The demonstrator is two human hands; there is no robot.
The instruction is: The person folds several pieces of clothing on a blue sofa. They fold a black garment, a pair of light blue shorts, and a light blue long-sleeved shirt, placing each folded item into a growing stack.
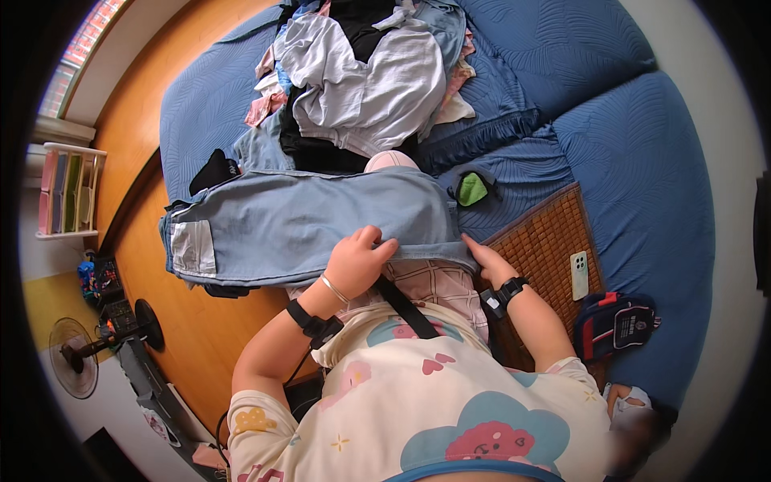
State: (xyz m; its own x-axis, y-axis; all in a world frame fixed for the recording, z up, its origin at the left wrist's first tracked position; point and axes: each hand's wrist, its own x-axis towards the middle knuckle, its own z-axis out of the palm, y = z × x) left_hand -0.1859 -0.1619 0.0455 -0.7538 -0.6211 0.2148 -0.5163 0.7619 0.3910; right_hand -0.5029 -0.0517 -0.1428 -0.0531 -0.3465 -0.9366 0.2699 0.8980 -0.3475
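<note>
A pair of light-blue denim trousers (325,211) lies lengthwise across my lap, with a white inner patch (193,248) showing near its left end. My left hand (359,256) grips the near edge of the denim, fingers curled in. At the right end, my right hand (491,260) holds the corner of a narrow turned strip along that edge; some of its fingers are hidden. Pink checked cloth (430,280) covers my legs under the denim. Beyond it is a heap of clothes, topped by a pale grey-white garment (373,84).
A black sock-like item (214,172) and a green-and-dark cloth item (471,189) flank the denim. On the right, a phone (579,276) rests on a woven mat (536,241) near a dark backpack (617,325). Another person (629,403) is at lower right. A fan (75,356) stands left.
</note>
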